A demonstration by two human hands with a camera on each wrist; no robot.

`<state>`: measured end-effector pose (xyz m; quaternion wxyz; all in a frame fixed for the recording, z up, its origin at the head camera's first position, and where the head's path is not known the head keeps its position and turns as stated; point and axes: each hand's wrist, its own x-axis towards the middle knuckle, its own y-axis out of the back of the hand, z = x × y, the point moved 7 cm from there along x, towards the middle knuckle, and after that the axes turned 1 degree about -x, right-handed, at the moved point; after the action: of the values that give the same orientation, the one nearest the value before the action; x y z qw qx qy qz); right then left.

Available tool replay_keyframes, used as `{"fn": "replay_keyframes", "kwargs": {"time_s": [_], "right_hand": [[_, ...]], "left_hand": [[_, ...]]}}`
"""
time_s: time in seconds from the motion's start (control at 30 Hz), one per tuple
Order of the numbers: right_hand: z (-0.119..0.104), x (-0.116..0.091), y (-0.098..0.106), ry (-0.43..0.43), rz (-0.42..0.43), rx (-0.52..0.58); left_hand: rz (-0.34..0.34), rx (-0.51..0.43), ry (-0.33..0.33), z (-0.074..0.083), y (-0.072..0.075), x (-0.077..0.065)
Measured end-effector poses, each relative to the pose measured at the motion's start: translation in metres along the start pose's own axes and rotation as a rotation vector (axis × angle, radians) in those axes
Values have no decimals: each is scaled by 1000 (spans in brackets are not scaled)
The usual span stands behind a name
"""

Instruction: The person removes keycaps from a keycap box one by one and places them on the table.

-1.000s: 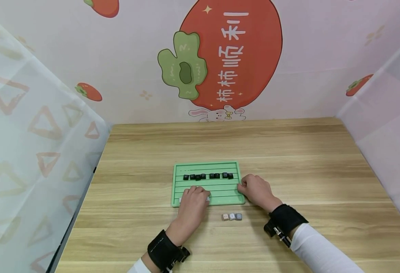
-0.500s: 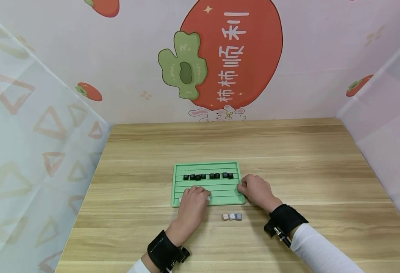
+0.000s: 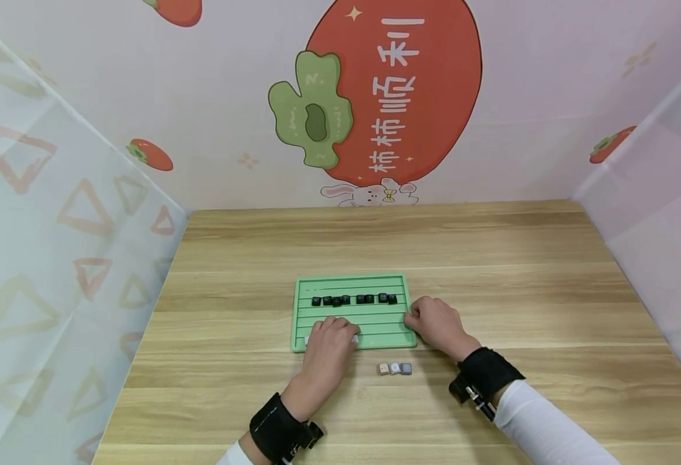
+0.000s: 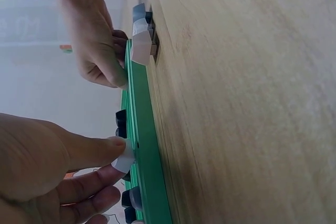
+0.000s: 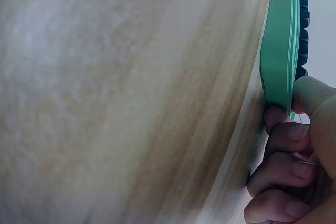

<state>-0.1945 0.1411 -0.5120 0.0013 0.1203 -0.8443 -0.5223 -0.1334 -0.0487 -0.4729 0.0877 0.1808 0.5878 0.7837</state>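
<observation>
A green grooved tray [image 3: 383, 328] lies on the wooden table, with a row of black keycaps [image 3: 366, 299] across its middle. My left hand [image 3: 330, 352] is over the tray's front left part. In the left wrist view, its thumb and index finger pinch a white keycap [image 4: 123, 158] right at the tray's front groove. Other light keycaps show at the edges of this hand, which hides part of the front row. At the tray's right edge, my right hand [image 3: 437, 326] grips the rim, thumb on top and curled fingers against the outer side, as the right wrist view shows.
Three loose keycaps [image 3: 395, 369], beige, white and grey, sit side by side on the table [image 3: 491, 252] in front of the tray. A printed backdrop [image 3: 218, 97] rises behind the table, with pale side panels at left and right.
</observation>
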Motion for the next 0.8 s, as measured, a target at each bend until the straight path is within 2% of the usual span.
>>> {"fn": "replay_keyframes", "kwargs": {"time_s": [0.8], "right_hand": [[0, 0, 1, 4, 1, 2]], "left_hand": [[-10, -26, -16, 4, 1, -2]]}}
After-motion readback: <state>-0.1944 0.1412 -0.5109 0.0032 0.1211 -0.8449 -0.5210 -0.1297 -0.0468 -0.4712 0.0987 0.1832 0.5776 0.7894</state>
